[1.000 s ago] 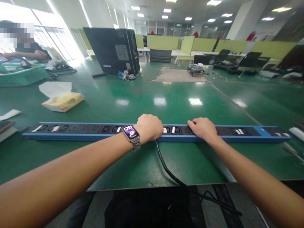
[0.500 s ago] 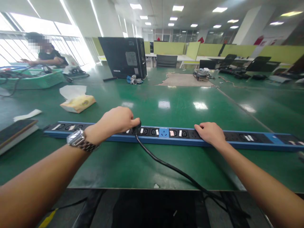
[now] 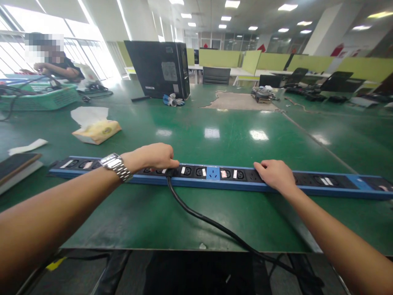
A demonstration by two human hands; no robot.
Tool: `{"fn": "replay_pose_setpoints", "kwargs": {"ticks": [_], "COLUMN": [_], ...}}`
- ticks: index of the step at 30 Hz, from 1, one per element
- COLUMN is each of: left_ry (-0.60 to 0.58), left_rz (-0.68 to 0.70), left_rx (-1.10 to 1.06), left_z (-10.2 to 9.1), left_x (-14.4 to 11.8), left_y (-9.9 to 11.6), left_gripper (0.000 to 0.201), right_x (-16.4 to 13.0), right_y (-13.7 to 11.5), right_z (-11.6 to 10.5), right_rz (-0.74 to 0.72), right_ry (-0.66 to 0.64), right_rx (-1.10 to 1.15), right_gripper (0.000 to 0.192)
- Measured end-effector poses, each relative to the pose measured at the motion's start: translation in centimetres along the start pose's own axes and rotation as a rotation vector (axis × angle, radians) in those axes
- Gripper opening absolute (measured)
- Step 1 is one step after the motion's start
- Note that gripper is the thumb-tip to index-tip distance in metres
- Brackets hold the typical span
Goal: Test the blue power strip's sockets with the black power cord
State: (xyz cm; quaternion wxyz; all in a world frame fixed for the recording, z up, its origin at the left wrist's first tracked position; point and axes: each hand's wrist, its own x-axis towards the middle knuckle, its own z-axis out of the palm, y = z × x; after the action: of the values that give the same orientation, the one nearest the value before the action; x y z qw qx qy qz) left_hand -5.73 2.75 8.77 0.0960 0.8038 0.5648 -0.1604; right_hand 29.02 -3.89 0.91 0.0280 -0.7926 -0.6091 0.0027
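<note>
A long blue and black power strip (image 3: 215,177) lies across the green table (image 3: 215,135). My left hand (image 3: 152,157), with a metal watch on its wrist, presses a black plug (image 3: 170,172) down into a socket left of the strip's blue middle section. The plug's black cable (image 3: 211,223) runs toward me and drops over the table's near edge. My right hand (image 3: 276,175) rests palm down on the strip to the right, holding it steady.
A tissue pack (image 3: 95,130) lies at the left, a black computer tower (image 3: 159,69) stands behind. A book (image 3: 16,166) sits at the far left edge. Another person (image 3: 55,67) works by a green basket (image 3: 39,98) at the back left.
My left hand carried the plug leftward from the strip's middle and lowered it onto a socket further left. The right hand stayed on the strip.
</note>
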Motion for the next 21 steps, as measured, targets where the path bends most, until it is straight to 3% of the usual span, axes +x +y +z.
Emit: {"fn": "replay_pose_setpoints", "kwargs": {"ticks": [3,6,11,15,21], "left_ry": [0.008,0.087,0.112,0.07,0.192], "left_rz": [-0.037,-0.043,-0.05,-0.003,-0.055], "left_rx": [0.065,0.1,-0.014,-0.081,-0.013], "left_z": [0.6,1.8,3.2,3.1,1.6], "left_x": [0.3,-0.1,-0.5,-0.2,-0.6], "left_y": [0.5,0.3,-0.8,-1.1,-0.5], "left_gripper": [0.047,0.053,0.049,0.046,0.044], "right_x": [0.0,0.0,0.0,0.1,0.0], "right_y": [0.1,0.2,0.2,0.3,0.3], "right_z": [0.1,0.2,0.3,0.2,0.3], "right_rz": [0.002,-0.009,-0.017,-0.006,-0.02], "right_ry": [0.003,0.012,0.004,0.002,0.053], "right_rx": [-0.008,0.002,-0.001,0.008,0.078], "right_gripper": [0.055,0.055,0.055,0.055,0.053]}}
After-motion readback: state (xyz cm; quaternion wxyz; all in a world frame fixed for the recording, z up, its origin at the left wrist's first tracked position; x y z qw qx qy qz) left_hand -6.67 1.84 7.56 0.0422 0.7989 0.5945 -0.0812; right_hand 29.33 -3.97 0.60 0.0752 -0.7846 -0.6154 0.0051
